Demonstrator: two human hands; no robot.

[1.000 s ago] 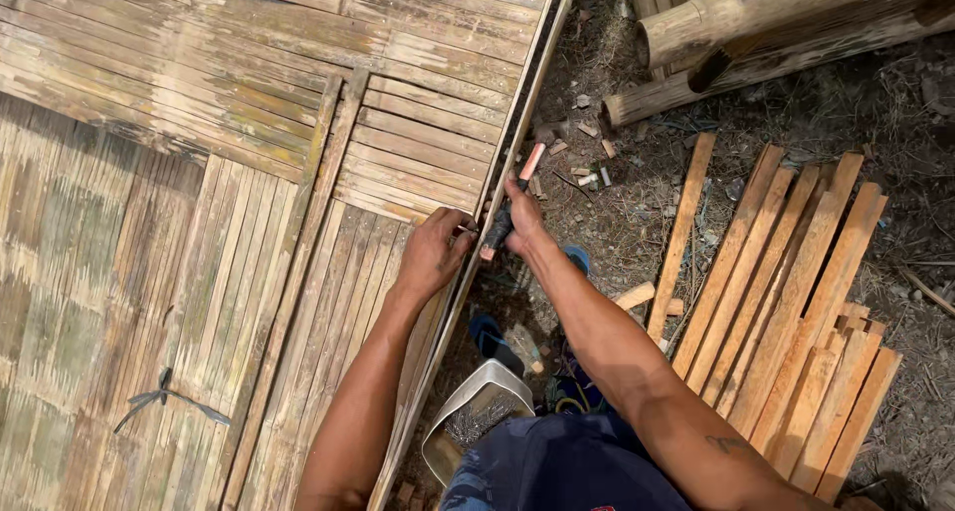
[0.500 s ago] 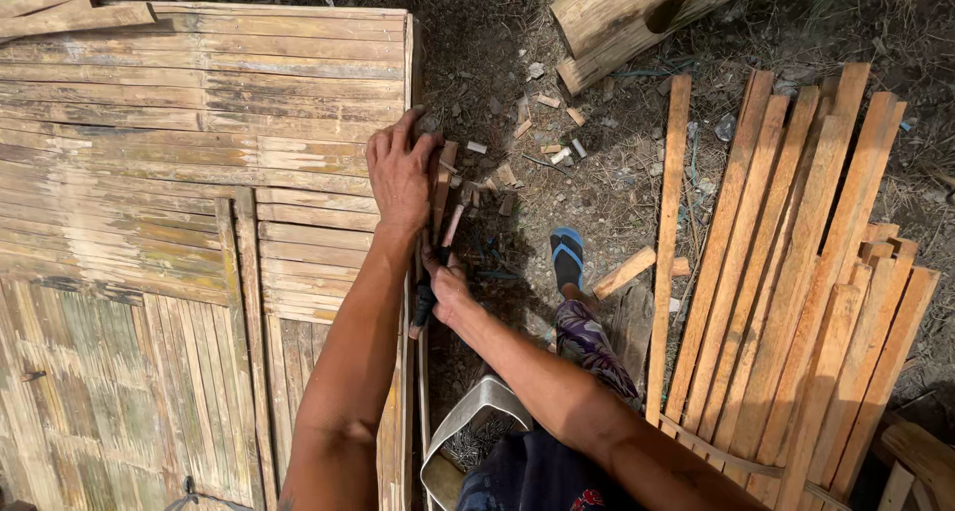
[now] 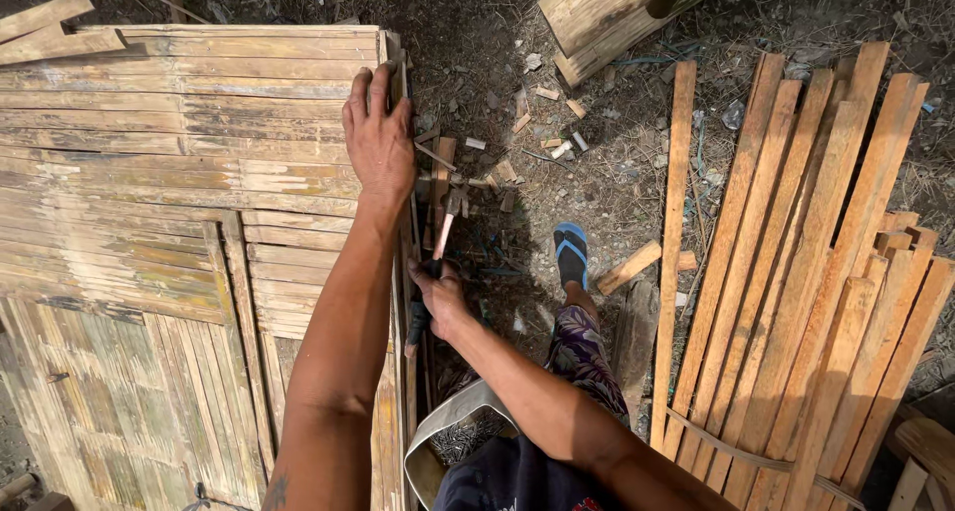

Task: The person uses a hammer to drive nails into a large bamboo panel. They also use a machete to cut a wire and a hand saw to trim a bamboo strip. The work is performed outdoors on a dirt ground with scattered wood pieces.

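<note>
We pressed our left hand [image 3: 380,138], fingers spread flat, on the far right edge of the bamboo panel [image 3: 179,173]. Our right hand [image 3: 441,297] gripped the hammer [image 3: 442,234] handle, fingers closed around it, just right of that edge. Wooden slats [image 3: 826,272] lay well apart, right.

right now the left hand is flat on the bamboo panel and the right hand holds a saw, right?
Not quite. The head view shows the right hand holding a hammer, not a saw. The rest stands: the left hand lies flat on the bamboo panel, near its edge.
</note>
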